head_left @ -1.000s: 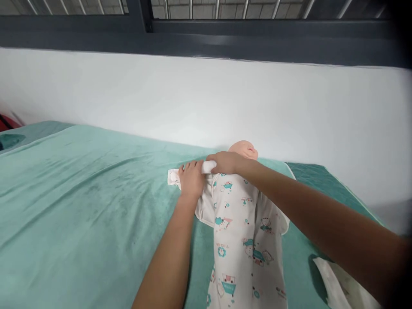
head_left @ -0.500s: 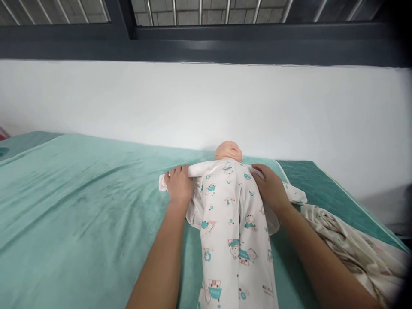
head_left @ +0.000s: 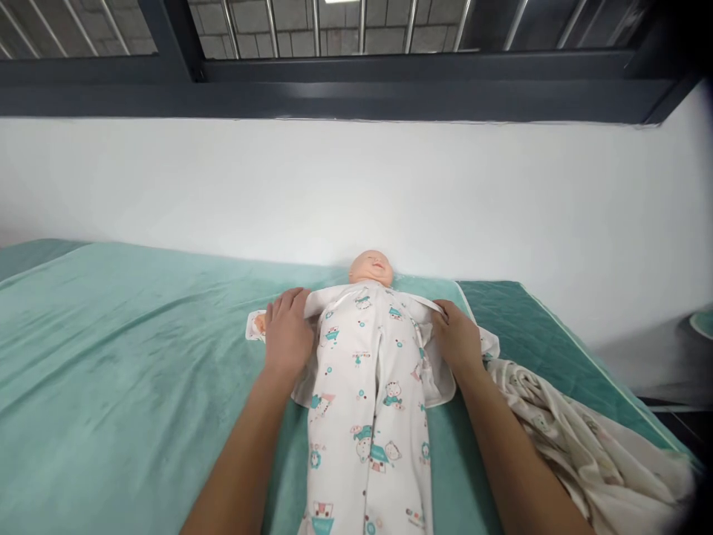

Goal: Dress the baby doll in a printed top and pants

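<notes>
A baby doll point(head_left: 371, 267) lies on its back with its head toward the wall. White printed baby clothes point(head_left: 362, 379) with teal and pink pictures cover its body, and both sleeves spread outward. My left hand point(head_left: 288, 327) is wrapped over the sleeve on the left; a bit of the doll's hand shows at the cuff beyond it. On the other side my right hand point(head_left: 457, 334) pinches the cloth of the sleeve near the shoulder. That sleeve's cuff pokes out past my right hand.
A green sheet point(head_left: 139, 371) covers the bed, with a darker green quilted mat point(head_left: 501, 312) at the right. Crumpled patterned cloth point(head_left: 579, 438) lies beside my right forearm. Behind stand a white wall point(head_left: 250, 193) and a dark window frame point(head_left: 345, 93) with bars.
The view has shifted, so doll and hands sit further left. My right hand now pinches the sleeve cloth and lifts it a little. My left hand stays on its sleeve.
</notes>
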`<state>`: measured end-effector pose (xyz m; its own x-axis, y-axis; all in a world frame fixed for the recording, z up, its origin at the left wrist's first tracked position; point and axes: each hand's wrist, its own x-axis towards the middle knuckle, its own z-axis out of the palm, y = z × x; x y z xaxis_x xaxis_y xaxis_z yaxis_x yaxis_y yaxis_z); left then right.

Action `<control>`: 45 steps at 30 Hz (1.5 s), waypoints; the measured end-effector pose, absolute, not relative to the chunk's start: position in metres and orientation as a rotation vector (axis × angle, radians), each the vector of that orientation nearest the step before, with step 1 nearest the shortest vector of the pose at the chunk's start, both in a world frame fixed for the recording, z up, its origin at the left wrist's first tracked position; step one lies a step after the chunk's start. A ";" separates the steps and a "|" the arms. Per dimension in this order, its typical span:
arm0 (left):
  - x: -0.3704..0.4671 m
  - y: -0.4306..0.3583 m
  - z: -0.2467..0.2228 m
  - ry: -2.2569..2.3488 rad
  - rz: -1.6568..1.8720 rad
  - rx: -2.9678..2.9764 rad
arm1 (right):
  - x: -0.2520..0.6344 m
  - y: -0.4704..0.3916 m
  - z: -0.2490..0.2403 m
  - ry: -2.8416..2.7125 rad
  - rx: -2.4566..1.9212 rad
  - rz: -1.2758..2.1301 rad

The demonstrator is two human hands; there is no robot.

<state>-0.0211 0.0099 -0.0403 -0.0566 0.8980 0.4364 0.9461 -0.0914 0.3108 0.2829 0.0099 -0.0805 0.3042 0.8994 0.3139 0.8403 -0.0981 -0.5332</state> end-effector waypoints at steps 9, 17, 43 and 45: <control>0.111 0.020 0.031 -1.449 -0.230 -2.798 | 0.276 0.008 -0.070 -1.509 -2.023 0.197; 0.182 0.047 0.011 -1.430 0.355 -2.793 | 0.280 0.011 -0.073 -1.561 -2.024 0.208; 0.188 0.062 -0.010 -1.335 0.293 -2.682 | 0.298 0.012 -0.078 -1.371 -1.959 0.388; 0.185 0.060 -0.004 -1.312 0.292 -2.675 | 0.299 0.013 -0.079 -1.353 -1.919 0.415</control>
<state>0.1849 0.0599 -0.0042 0.5989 0.7934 -0.1086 0.7647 -0.6069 -0.2163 0.2995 0.0129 -0.0786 0.3914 0.9082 0.1479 0.6693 -0.1707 -0.7231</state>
